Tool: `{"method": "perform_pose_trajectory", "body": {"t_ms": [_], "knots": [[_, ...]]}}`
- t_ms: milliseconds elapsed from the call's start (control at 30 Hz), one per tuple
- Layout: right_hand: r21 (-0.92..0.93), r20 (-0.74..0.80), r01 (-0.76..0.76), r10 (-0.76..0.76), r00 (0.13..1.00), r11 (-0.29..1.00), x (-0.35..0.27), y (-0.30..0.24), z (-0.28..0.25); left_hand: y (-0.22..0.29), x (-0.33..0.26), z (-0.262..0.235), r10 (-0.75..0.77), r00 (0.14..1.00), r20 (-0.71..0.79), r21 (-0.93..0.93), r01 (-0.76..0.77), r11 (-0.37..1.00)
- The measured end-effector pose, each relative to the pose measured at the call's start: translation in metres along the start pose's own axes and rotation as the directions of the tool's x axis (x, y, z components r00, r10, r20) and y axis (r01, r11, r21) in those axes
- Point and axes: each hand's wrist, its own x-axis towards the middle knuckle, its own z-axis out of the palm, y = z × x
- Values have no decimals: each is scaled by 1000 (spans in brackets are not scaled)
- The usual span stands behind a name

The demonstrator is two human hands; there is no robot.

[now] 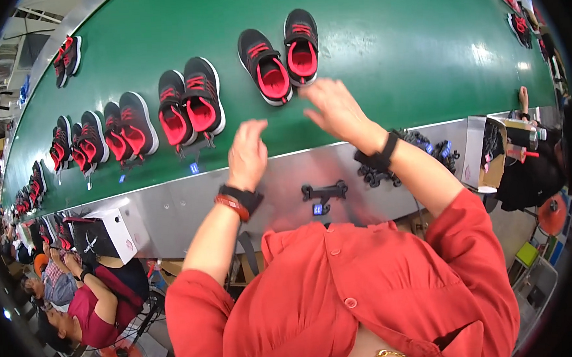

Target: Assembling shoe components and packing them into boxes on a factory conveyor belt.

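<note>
Two black sneakers with red laces and red linings stand side by side on the green conveyor belt before me, the left sneaker [252,48] slightly nearer than the right sneaker [302,33]. My right hand [337,108] reaches to the right sneaker's heel with fingers stretched out. Whether its fingertips touch the heel I cannot tell. My left hand [248,156] is over the belt's near edge, below the left sneaker, fingers extended and holding nothing. On the metal ledge in front of me lies a black plastic shoe hanger [325,190] with a blue tag [319,209].
Left along the belt stand several similar sneaker pairs, the nearest pair [202,85] with a hanger at its heels. A pile of black hangers [431,148] lies on the ledge at right, beside an open carton [474,154]. Co-workers sit at left near a box [118,233].
</note>
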Motion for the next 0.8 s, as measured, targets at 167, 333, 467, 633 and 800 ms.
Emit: {"method": "perform_pose_trajectory", "body": {"t_ms": [167,333,467,633,800], "knots": [[152,527,21,-99,844,988,-102,-32,-13,-6,67,7,176,984,5,119,-175,977],[11,499,27,-29,866,1000,-143,-43,9,-24,87,19,42,965,258,117,-75,990],[49,521,-15,-13,854,999,-146,-39,10,-29,71,29,223,969,102,23,-227,974],[328,611,-256,2,791,909,-133,-20,9,-26,63,34,202,966,161,76,-217,973],[664,688,-745,340,641,59,-71,-23,12,-25,57,33,184,976,118,121,-198,973]]}}
